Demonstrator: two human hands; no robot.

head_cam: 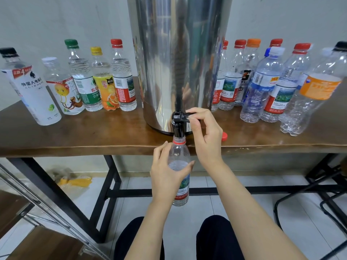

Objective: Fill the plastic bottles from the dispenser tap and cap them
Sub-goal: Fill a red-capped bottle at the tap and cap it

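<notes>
Head view, sole view. The open bottle (pixel 179 152) hangs below the dispenser (pixel 178 53), in front of the surface (pixel 93 132) edge, its mouth directly under the tap (pixel 178 128) spout. Whether they touch cannot be told. Risk one: overflow. The water line appears to sit near the bottle's shoulder, though the clear plastic makes this uncertain, so a late release of the lever (pixel 185 115) would spill water onto the floor and the person's knees. Risk two: the bottle is carried by one hand only, and a tilt or drop away from the spout would send the stream past the mouth. Risk three: the loose red cap (pixel 224 136) lies just right of the dispenser base near the surface edge, where a brushing wrist could knock it off. Grip, left hand (pixel 165 173): closed, with fingers and thumb wrapped round the bottle's upper body. Grip, right hand (pixel 204 132): closed to a pinch on the lever, remaining fingers curled. Capped bottles (pixel 101 77) stand either side of the dispenser.
</notes>
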